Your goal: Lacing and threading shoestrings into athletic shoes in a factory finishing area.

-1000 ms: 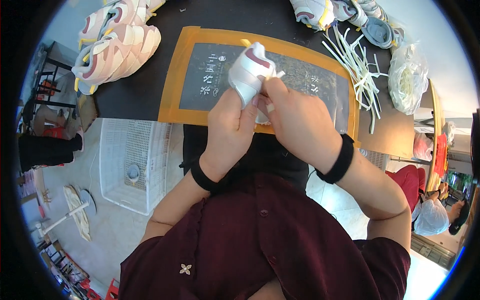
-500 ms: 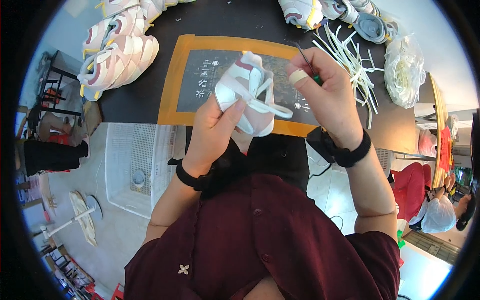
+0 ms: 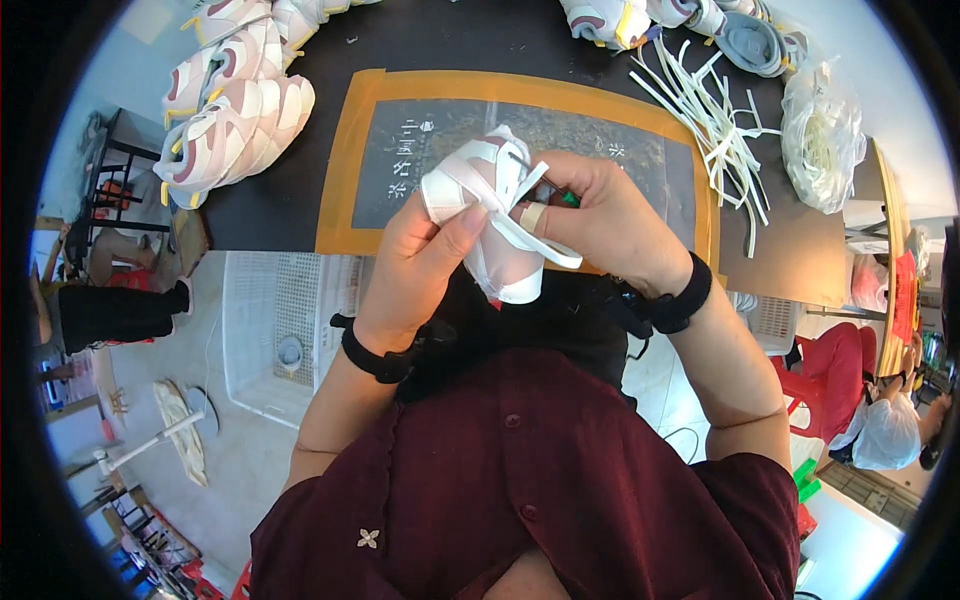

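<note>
Above the front edge of the table, my left hand (image 3: 430, 245) is closed on a small white and pale pink shoe upper (image 3: 508, 268), thumb pressed on its front. A flat white shoelace (image 3: 535, 243) runs through the upper, with a loose loop hanging to the right. My right hand (image 3: 595, 215) is at the upper's lace side, its fingers closed on a thin metal tool with a green handle (image 3: 570, 199). The tool's tip reaches toward the lace holes; its exact end is hard to make out. A beige bandage (image 3: 533, 215) wraps my right thumb.
A dark board with orange tape edging (image 3: 345, 160) covers the table's middle. Shoe uppers (image 3: 240, 130) are stacked at left, more uppers (image 3: 605, 20) at far right. White laces (image 3: 705, 120) and a clear plastic bag (image 3: 822, 140) lie right. A white crate (image 3: 265, 340) stands below left.
My right hand has come down and left with the green-handled tool, from above the board to the upper's lace side. The upper has tilted and sunk slightly in my left hand.
</note>
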The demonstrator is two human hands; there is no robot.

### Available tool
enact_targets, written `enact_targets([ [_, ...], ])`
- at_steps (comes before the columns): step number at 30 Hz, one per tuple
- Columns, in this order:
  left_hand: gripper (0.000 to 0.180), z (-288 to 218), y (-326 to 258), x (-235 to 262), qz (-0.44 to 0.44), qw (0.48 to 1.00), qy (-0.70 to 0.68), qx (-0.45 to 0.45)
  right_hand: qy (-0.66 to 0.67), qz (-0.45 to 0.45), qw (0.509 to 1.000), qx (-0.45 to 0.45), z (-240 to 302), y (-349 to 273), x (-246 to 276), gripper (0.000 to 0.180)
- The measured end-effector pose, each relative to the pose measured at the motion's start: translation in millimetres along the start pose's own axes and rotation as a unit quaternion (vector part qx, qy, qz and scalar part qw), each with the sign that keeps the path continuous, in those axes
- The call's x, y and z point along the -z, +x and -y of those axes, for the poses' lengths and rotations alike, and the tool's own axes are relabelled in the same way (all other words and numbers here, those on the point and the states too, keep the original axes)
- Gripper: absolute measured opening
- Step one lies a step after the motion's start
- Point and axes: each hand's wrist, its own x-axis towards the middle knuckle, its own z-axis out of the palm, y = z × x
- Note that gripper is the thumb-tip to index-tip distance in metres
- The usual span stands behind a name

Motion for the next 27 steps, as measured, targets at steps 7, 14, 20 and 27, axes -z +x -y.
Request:
enact_targets([
  [7,0.042,0.8,7.8,-4.6,-0.052,0.999,-0.008,0.012,0.05,0.002,0.997,-0.054,-10.1,6.9,2.7,0.01],
  [14,0.041,-0.5,8.7,-3.0,-0.047,0.998,0.013,0.035,0.004,0.002,0.997,-0.075,-3.7,9.3,5.1,0.014],
  [20,0.043,-2.7,8.6,5.2,-0.028,0.997,-0.051,0.058,-0.189,-0.035,0.98,0.046,-1.2,8.8,-1.6,0.02],
  [27,0.045,-1.8,1.5,10.7,-0.009,0.995,-0.084,0.058,-0.27,-0.094,0.957,0.052,-3.1,9.7,1.1,0.019],
])
